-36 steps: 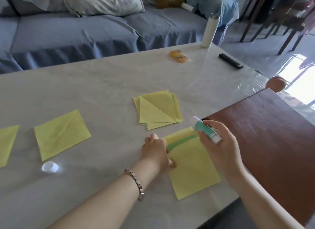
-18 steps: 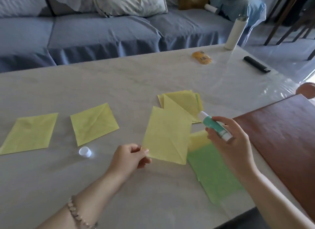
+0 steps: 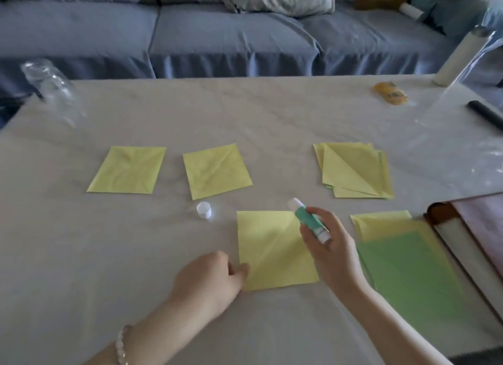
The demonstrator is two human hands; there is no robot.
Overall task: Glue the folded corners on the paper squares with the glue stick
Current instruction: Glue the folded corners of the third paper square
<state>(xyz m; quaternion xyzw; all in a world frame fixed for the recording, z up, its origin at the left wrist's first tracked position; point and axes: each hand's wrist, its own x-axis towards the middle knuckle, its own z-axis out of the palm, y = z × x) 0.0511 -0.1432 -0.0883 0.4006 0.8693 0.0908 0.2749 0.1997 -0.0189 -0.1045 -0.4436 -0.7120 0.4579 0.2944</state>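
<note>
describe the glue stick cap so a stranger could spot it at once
On the pale table before the blue sofa, find the near yellow square and the middle square in the row behind. The cap stands between them: small, white, round, not flat and yellow.

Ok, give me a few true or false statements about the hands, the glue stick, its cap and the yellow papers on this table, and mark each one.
1. The right hand holds the glue stick. True.
2. The cap sits on the glue stick. False: it stands on the table, left of the nearest yellow paper.
3. The left hand touches the near left corner of the yellow square. True.
4. The stack of folded squares lies at the left end of the table. False: it lies toward the right, beyond the right hand.
</note>
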